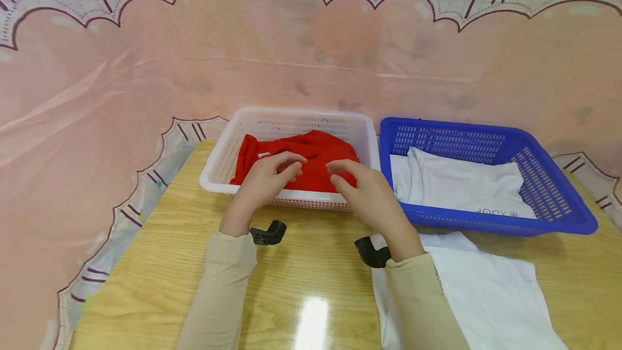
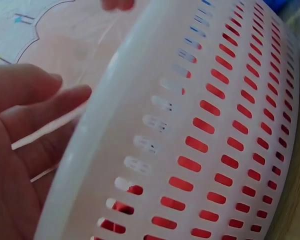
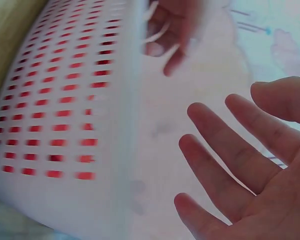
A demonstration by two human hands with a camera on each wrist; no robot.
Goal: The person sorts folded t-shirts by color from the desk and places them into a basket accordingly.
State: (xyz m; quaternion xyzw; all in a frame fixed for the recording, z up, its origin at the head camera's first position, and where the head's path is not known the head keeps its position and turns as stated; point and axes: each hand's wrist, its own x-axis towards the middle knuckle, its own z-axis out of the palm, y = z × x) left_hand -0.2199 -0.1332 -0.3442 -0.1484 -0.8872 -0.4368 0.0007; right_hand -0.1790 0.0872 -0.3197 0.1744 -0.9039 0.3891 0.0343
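Note:
Red folded clothing (image 1: 311, 150) lies inside the white plastic basket (image 1: 291, 195), and its colour shows through the basket's slots in both wrist views. My left hand (image 1: 269, 177) hovers over the basket's front rim, fingers loosely bent and holding nothing. Opposite it, my right hand (image 1: 366, 190) is over the front right part of the rim, its fingers spread and empty in the right wrist view. A gap separates the two hands above the red cloth.
To the right stands a blue basket (image 1: 486, 224) with folded white clothing (image 1: 466, 180) in it. More white cloth (image 1: 491, 285) lies on the wooden table (image 1: 160, 263) in front of that basket, partly under my right forearm. A patterned pink curtain (image 1: 291, 64) hangs behind.

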